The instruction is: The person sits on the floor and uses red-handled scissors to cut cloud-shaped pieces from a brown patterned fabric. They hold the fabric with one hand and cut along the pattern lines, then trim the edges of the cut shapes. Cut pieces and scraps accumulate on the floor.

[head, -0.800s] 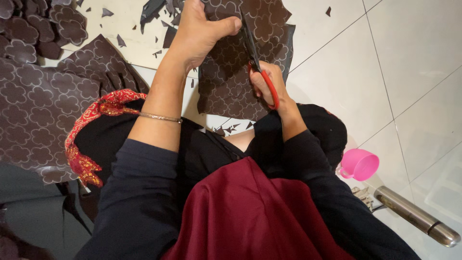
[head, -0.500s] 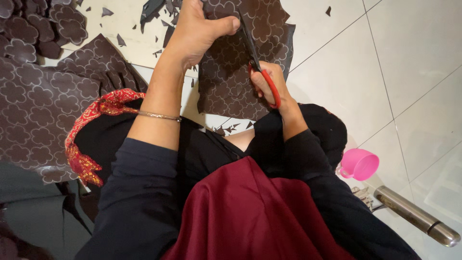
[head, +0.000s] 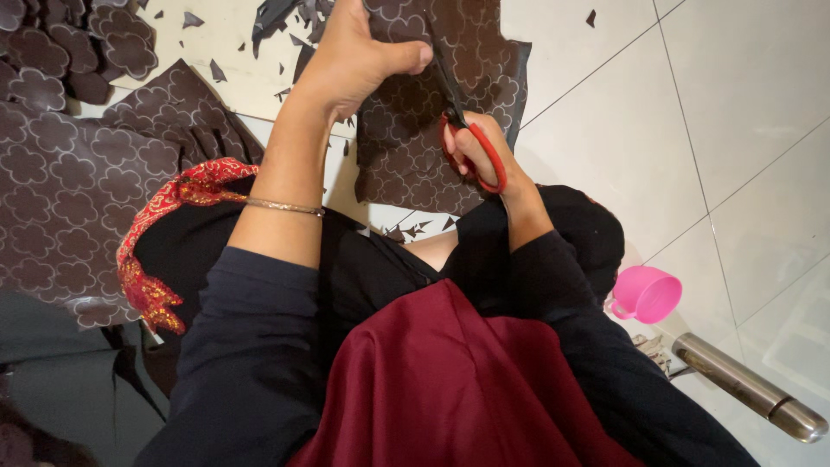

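**Scissor cut partway through a patterned brown sheet**

Right hand [head: 484, 160]: fingers [head: 467, 147] threaded through the red loops of the scissors [head: 462, 112], closed around the handles. Blades dark, nearly closed, tips hidden or hard to tell against the sheet. Long axis of the scissors running from the handles at the fingers up and slightly left, away from the body, point aimed toward the left thumb.

Left hand [head: 359, 56]: fingers wrapped over the far part of the brown sheet [head: 450, 52], thumb pressed flat on top just beyond the blade tips, pinching the sheet taut.

Sheet itself between both hands, over the floor [head: 692, 130], printed with pale cloud-shaped outlines; near edge below the right fingers ragged and scalloped, apparently already cut along the outlines.

Judged about midway or less: a pile of cut-out shapes [head: 95, 43] well left of the left fingers, small offcuts [head: 415, 229] just below the right fingers and more beyond the left hand, yet a large uncut sheet [head: 69, 199] lying left of the forearm.

Farther out, right of the right sleeve: a pink cup [head: 648, 294] and a metal flask [head: 743, 385] on its side.
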